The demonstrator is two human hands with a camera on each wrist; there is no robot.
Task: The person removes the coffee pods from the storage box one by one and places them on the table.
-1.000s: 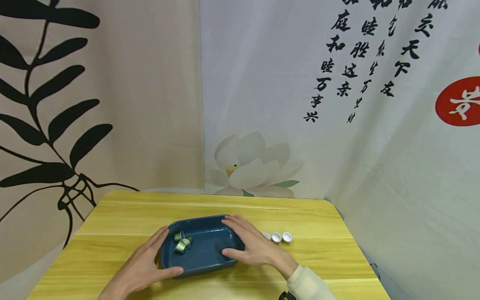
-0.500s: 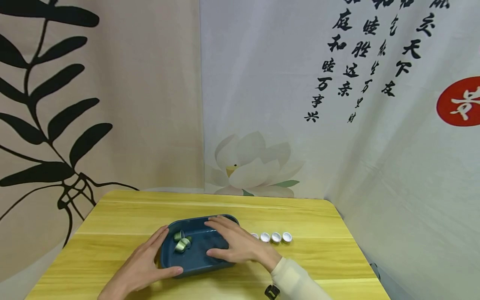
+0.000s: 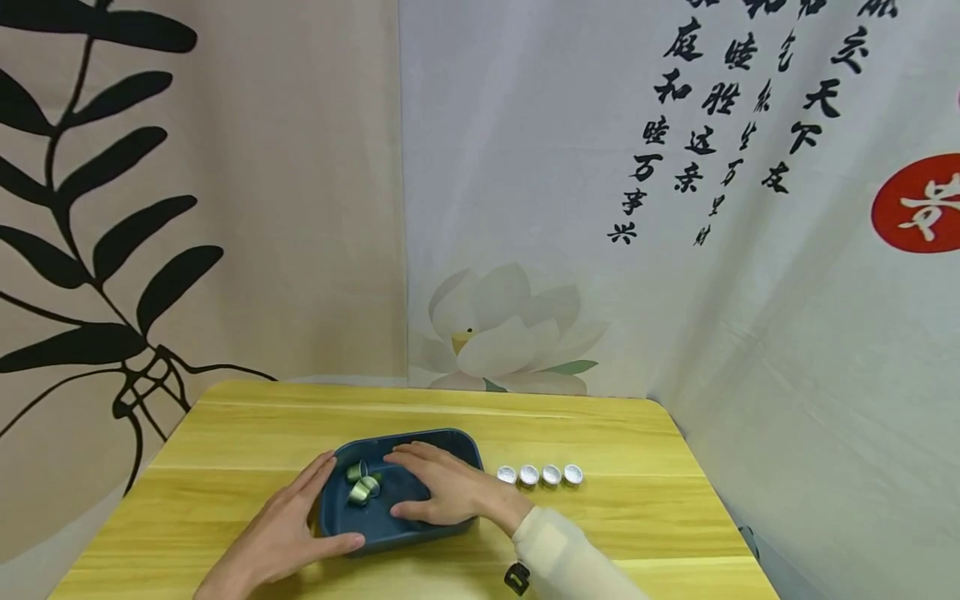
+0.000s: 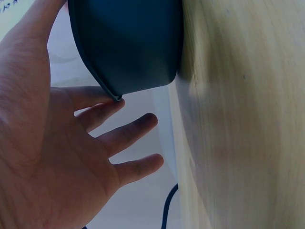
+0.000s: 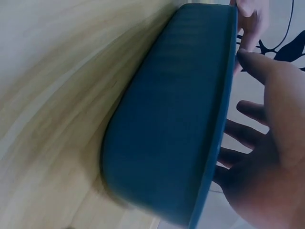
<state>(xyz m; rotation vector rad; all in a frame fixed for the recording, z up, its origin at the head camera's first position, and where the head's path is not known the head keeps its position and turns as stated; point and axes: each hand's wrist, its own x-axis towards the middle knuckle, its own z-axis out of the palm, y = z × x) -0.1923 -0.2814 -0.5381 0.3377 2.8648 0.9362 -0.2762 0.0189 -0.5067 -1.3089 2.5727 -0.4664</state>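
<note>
**Four caps out, green ones left in the tray**

Right hand (image 3: 442, 498): fingers (image 3: 405, 456) straight and relaxed, spread over the dark blue tray (image 3: 450, 439), tips reaching toward the green caps (image 3: 363, 483) inside it. Nothing pinched or grasped as far as the head view shows; the right wrist view (image 5: 267, 143) agrees, with an open palm above the tray rim (image 5: 224, 119) and no object in it.

Left hand (image 3: 281, 533): fingers extended, flat against the tray's left end, thumb lying along the near wall. It steadies the tray rather than gripping it. Left wrist view (image 4: 62, 157) shows the same: splayed fingers, one touching the tray's rim (image 4: 128, 47).

Tray sits on the yellow wooden table (image 3: 615, 517), near the front centre, between the two hands.

Progress, as a judgement: four small silver caps (image 3: 540, 475) stand in a neat row on the table just right of the tray, well apart from the green ones. That part looks done. The green caps, two or three of them, lie tumbled together at the tray's left end; exact count is hard to tell. They look like the remaining work, and none is in hand yet.

Behind the table: printed cloth backdrops (image 3: 525, 208) with leaves, a lotus and calligraphy.
</note>
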